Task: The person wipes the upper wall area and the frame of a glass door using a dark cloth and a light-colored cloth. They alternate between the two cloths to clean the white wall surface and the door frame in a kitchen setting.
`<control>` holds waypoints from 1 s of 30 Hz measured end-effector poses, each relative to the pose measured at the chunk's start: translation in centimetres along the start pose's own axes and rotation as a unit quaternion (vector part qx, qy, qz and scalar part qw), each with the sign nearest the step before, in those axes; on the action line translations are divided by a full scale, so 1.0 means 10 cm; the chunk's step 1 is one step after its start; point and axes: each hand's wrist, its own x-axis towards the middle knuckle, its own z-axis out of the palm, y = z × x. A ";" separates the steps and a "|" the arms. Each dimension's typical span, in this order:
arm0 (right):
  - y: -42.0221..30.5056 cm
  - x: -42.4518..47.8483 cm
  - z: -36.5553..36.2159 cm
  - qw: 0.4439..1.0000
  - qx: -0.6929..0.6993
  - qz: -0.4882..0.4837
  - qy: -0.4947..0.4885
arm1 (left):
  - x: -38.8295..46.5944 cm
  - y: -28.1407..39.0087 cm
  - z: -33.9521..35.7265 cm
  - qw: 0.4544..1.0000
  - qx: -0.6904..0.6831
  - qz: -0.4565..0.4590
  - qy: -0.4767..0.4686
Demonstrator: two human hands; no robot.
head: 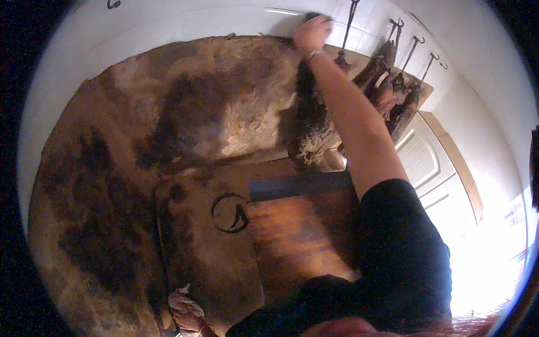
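Note:
My right hand [313,33] is raised at the top, near the white wall, its fingers curled. A dark thing [316,17] shows just beyond the fingers; blur hides what it is and whether I grip it. Below that hand hangs a dark, ragged piece [309,105] that looks like dried meat, partly behind my forearm. Low on the left, my left hand [189,321] is closed on a crumpled pale cloth [182,298], beside a brown-stained panel [210,261] that looks like cardboard and bears a round printed mark.
More dark pieces, seemingly dried meat [384,99], hang by cords from metal hooks [396,23] on the right. A large stained brown sheet [189,105] covers the lower wall [168,21]. A white panelled door [425,156] stands at right, above a wooden surface [294,240].

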 end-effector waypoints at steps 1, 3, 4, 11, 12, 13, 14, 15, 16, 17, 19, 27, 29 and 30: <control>-0.24 -0.37 -0.01 0.997 0.062 -0.034 -0.041 | -0.11 -0.17 -0.03 1.000 0.008 -0.021 -0.008; -0.33 -0.33 -0.05 0.993 0.059 -0.096 -0.023 | -0.20 -0.29 0.00 0.999 0.010 -0.040 -0.028; -0.35 -0.38 -0.02 0.990 0.057 -0.124 -0.019 | -0.25 -0.44 0.00 0.998 0.014 -0.051 -0.047; 0.26 0.28 0.21 0.983 -0.032 -0.156 0.090 | 0.09 -0.19 0.83 0.987 0.078 0.056 0.130; -0.10 -0.22 0.28 0.954 -0.004 -0.275 0.122 | -0.04 -0.17 0.66 0.990 0.067 0.040 0.117; -0.68 -0.71 0.09 0.956 0.116 -0.270 0.014 | -0.28 -0.30 0.39 0.994 0.064 0.001 0.088; -0.95 -0.78 -0.10 0.946 0.041 -0.320 -0.014 | -0.38 -0.26 0.14 0.996 0.046 -0.023 0.068; -0.98 -0.68 -0.13 0.922 0.065 -0.381 0.000 | -0.37 -0.11 -0.09 0.998 0.022 -0.032 0.051; -1.05 -0.48 -0.11 0.893 0.091 -0.440 0.018 | -0.24 -0.15 0.01 0.998 0.010 -0.025 0.051; -1.11 -0.33 -0.10 0.859 0.117 -0.498 0.036 | -0.16 -0.18 0.10 0.999 -0.002 -0.019 0.051; -1.45 -0.23 -0.23 0.838 0.089 -0.536 0.052 | -0.28 -0.17 -0.05 0.998 -0.048 0.004 0.040; -1.91 0.37 -0.42 0.877 0.196 -0.408 0.158 | -0.37 0.22 -0.72 0.997 -0.053 -0.048 0.000; -1.99 0.44 -0.43 0.841 0.203 -0.483 0.138 | -0.33 0.06 -0.49 0.997 -0.055 -0.029 0.044; -1.99 0.48 -0.45 0.829 0.182 -0.514 0.123 | -0.32 0.07 -0.50 0.998 -0.051 -0.025 0.028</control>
